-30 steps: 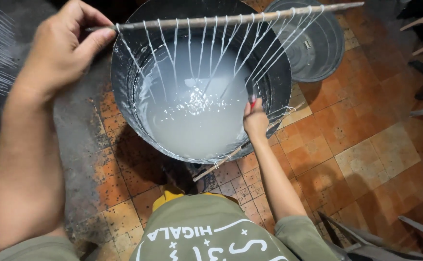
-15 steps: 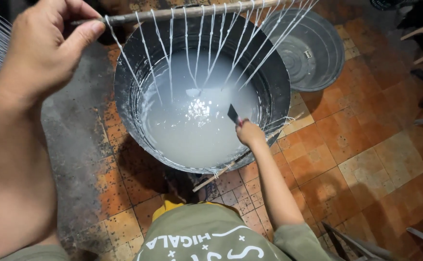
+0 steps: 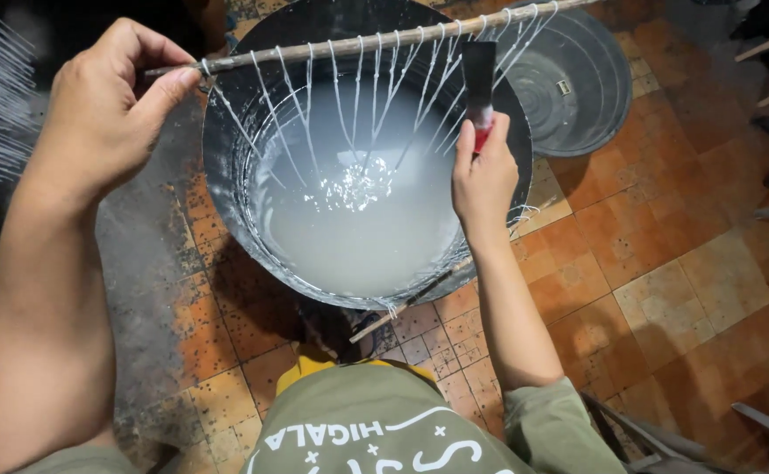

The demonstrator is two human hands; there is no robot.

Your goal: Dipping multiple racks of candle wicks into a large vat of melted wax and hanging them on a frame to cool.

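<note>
Over the wide metal tub [image 3: 226,175] of milky white liquid [image 3: 358,219], my left hand [image 3: 108,114] pinches one end of a thin wooden stick [image 3: 358,39] between thumb and fingers, holding it across the rim so the row of coated white strings [image 3: 376,96] hangs down toward the surface. My right hand [image 3: 483,175] is clenched around the red handle of a flat dark blade [image 3: 478,75], raised upright just beside the strings near the far end of the stick. To do this well, I judge I should keep the stick level and steady, bring the blade in gently along the strands and not across them, and keep everything above the tub so drips fall into the liquid, not onto the orange tiled floor [image 3: 648,237]. A round lid [image 3: 578,88] lies behind the tub.
</note>
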